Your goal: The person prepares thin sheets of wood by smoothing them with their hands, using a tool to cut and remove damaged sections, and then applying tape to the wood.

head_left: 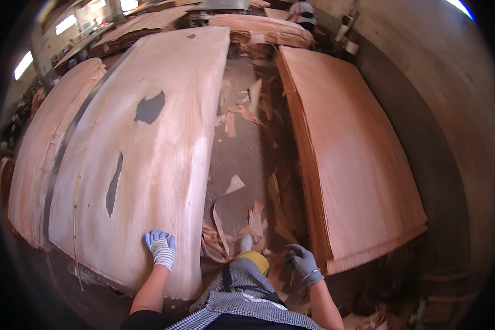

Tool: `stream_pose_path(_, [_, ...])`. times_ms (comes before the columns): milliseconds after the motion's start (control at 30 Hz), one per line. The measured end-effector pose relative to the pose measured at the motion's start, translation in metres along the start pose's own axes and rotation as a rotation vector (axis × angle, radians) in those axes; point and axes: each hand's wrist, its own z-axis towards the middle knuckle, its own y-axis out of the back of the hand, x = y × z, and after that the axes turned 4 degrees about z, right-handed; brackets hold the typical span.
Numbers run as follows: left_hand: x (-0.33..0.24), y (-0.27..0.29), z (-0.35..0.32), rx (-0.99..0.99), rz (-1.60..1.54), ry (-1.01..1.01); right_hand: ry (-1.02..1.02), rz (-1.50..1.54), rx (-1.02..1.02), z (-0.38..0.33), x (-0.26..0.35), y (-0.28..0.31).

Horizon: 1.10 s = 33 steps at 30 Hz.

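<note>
A large pale wood veneer sheet (170, 181) lies on top at the left, with ragged holes through which a dark grey surface shows. My left hand (161, 250), in a striped glove with blue fingertips, rests on the sheet near its close end, fingers spread on the wood. Lengthwise on the sheet lies a thin yellowish rod (78, 198), its near end jutting past the edge. My right hand (302, 263), in a grey glove, hangs beside the near corner of a reddish veneer stack (363, 165). Its fingers are loosely bent and hold nothing visible.
Torn veneer scraps (255, 220) litter the aisle floor (239, 148) between the sheet and the stack. Another veneer pile (55, 143) lies farther left. More veneer stacks (264, 30) block the aisle's far end, where a person (303, 14) stands. A wall (440, 71) runs along the right.
</note>
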Motion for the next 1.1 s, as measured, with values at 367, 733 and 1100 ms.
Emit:
stream_pose_path(367, [-0.191,-0.009,0.308,-0.068,-0.186,-0.245,-0.373,-0.361,-0.353,0.217,0.071,0.167])
stream_pose_path(733, [-0.320,-0.094,0.598,0.118,-0.332,-0.322,-1.135,-0.950,-0.056,0.377,0.006,0.293])
stream_pose_path(1100, [-0.352,-0.142,0.879,0.116,-0.309,0.075,-0.221,-0.658,-0.118,1.032,0.407,0.188])
